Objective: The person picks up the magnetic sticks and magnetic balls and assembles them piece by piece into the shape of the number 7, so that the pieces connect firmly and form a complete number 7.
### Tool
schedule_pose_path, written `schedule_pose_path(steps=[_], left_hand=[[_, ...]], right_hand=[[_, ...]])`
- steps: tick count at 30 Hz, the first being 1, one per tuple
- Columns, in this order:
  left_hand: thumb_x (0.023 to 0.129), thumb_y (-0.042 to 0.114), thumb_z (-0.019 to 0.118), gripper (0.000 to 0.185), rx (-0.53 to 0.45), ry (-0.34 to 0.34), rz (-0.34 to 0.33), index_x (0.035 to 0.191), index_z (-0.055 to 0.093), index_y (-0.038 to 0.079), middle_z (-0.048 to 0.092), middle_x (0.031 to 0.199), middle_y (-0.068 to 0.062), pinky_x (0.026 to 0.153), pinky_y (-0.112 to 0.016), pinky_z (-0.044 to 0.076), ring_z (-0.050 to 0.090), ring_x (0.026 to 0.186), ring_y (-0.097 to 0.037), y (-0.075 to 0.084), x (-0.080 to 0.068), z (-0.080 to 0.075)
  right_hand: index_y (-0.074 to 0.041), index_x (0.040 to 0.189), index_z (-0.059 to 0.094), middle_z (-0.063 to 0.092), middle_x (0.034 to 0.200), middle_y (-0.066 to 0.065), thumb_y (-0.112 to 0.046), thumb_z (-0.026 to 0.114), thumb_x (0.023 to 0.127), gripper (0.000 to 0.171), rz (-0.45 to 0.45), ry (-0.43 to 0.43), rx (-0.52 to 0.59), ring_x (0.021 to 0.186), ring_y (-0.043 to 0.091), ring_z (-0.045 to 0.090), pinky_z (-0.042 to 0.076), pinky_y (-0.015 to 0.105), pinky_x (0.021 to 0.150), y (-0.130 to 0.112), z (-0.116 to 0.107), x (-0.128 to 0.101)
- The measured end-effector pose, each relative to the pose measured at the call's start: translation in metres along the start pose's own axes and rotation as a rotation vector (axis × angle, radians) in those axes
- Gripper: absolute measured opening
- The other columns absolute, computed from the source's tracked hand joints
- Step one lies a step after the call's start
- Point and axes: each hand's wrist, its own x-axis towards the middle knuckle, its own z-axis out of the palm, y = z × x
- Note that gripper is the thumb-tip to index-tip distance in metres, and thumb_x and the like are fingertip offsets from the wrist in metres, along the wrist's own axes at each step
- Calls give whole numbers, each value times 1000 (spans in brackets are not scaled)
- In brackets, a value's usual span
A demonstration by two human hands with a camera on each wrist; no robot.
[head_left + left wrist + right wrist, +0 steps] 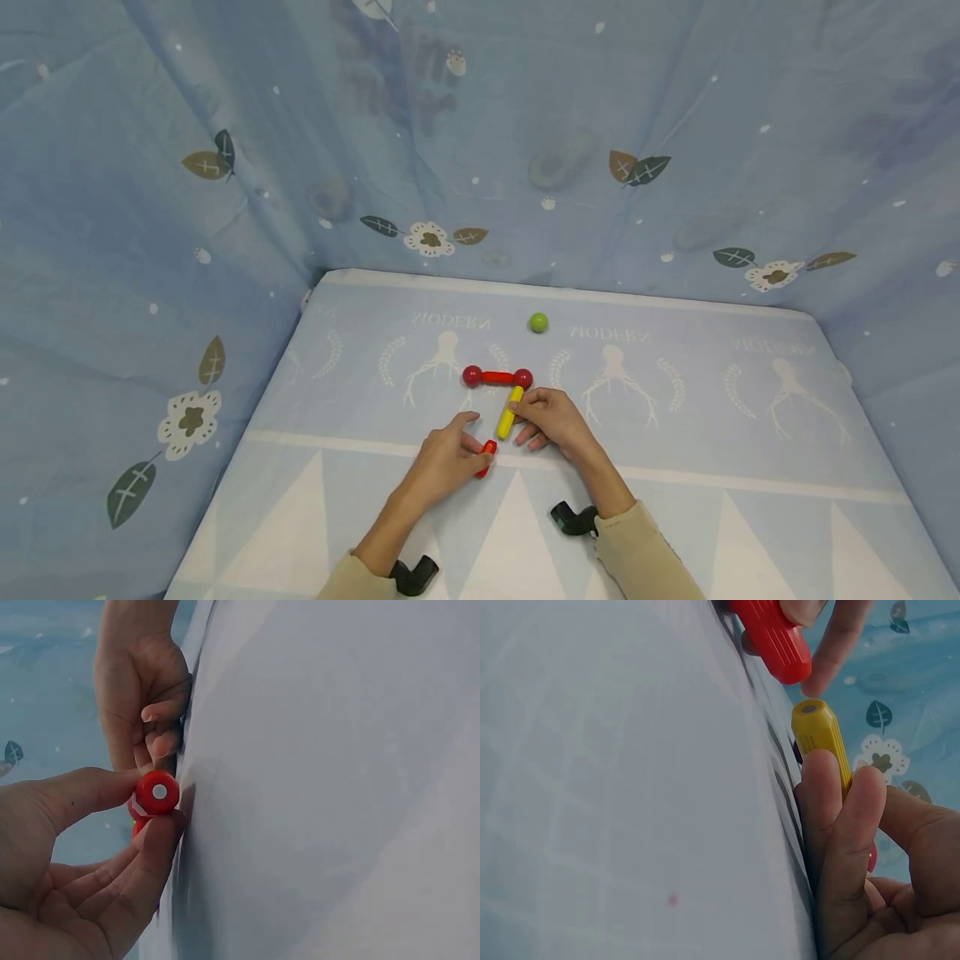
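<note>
left hand (444,460) pinches red stick (486,459) | right hand (552,419) grips yellow stick (510,412), its far end touching red dumbbell (497,377) | green ball (538,322) well apart on surface (675,433)

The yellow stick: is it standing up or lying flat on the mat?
Lying flat. The yellow stick rests lengthwise on the mat, the right hand pinching it, its far end at a red ball.

green ball (538,322) far edge | red dumbbell (497,377) mid mat (750,433)
</note>
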Motion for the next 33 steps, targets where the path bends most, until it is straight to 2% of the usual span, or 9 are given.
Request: schedule_pose_path(steps=[10,28,33], left_hand=[[87,19,79,66,-64,-30,-6,141,48,-3,68,88,2,63,-26,54,65,70,-7,1,6,7],[88,21,79,62,-54,-23,1,138,51,-2,69,87,3,63,-25,54,65,68,-5,0,8,8],[91,24,76,52,-5,-9,21,133,58,0,70,89,4,63,-27,53,64,71,-6,2,13,0]], right_hand=[[4,102,62,71,86,15,-26,74,93,34,1,-3,7,57,24,69,53,29,47,-3,1,-3],[4,101,63,71,86,16,-27,74,93,34,-2,-4,3,57,23,69,53,29,47,-3,0,-2],[4,101,63,70,86,15,-27,74,93,35,-1,-4,4,57,24,69,53,29,47,-1,0,-1]])
